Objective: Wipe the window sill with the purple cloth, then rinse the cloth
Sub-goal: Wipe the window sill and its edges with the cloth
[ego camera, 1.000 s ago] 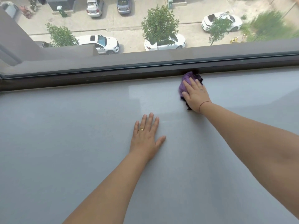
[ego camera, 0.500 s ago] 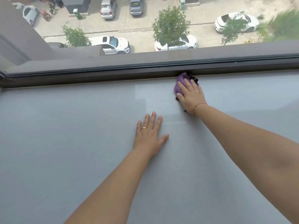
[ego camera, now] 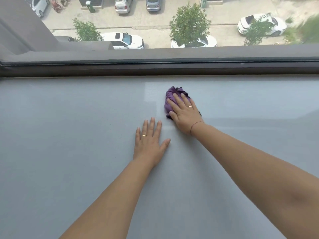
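My right hand and the cloth are off the window frame now, nearer my left hand.

Purple cloth mostly under the right hand; blurred greenery top right.

Cloth under right hand: purple, dark trim at far edge; sill beneath both hands: plain pale blue-grey; window frame beyond the hands: dark brown; gold ring on left hand, another on right; thin red cord at right wrist.
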Available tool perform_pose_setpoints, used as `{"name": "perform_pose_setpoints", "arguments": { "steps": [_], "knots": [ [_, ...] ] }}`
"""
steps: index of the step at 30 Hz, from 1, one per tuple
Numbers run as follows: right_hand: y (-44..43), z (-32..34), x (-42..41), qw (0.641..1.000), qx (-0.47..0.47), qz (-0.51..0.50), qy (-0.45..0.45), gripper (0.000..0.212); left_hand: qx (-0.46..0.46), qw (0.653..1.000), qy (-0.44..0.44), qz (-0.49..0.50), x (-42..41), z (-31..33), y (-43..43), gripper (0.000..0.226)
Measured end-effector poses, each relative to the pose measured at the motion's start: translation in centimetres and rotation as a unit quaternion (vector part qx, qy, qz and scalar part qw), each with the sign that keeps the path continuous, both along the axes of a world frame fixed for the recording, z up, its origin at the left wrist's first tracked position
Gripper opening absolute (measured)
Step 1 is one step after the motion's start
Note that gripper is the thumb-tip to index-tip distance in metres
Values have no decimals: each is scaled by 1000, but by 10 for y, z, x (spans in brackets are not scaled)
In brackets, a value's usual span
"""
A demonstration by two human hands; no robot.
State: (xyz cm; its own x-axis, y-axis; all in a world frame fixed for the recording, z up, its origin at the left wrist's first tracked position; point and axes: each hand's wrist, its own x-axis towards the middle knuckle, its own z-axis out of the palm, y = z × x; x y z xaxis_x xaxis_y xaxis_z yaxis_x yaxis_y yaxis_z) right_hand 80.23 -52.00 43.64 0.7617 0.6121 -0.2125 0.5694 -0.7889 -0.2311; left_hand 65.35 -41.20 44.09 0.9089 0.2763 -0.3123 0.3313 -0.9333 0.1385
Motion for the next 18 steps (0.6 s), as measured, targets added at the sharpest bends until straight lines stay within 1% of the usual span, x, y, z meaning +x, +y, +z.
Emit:
{"name": "perform_pose_setpoints", "arguments": {
  "steps": [1,3,5,7,8,10,13,16,18],
  "knots": [
    [-19,-1,6,1000,-4,-25,-11,53,1,1000,6,1,-2,0,-1,69],
    [-59,-1,21,994,-10,-110,-22,53,-3,1000,13,3,-3,1,-1,69],
    [-82,4,28,978,-12,-208,-6,53,-8,1000,21,0,-1,2,1,70],
    [-72,8,27,959,10,-281,26,54,-10,1000,29,-4,0,3,1,71],
    [-58,11,21,953,29,-300,42,54,-9,1000,30,-2,0,3,-1,71],
    [-26,11,-2,954,76,-283,58,47,-2,1000,16,12,-2,3,-4,73],
    [0,4,-46,974,132,-178,48,34,13,999,-24,43,-11,1,-12,73],
    [-20,4,-55,981,142,-129,-14,27,10,999,-25,41,-25,-3,-17,72],
    [-44,6,-45,980,138,-135,-55,26,8,999,-18,37,-33,-6,-16,72]
  ]
}}
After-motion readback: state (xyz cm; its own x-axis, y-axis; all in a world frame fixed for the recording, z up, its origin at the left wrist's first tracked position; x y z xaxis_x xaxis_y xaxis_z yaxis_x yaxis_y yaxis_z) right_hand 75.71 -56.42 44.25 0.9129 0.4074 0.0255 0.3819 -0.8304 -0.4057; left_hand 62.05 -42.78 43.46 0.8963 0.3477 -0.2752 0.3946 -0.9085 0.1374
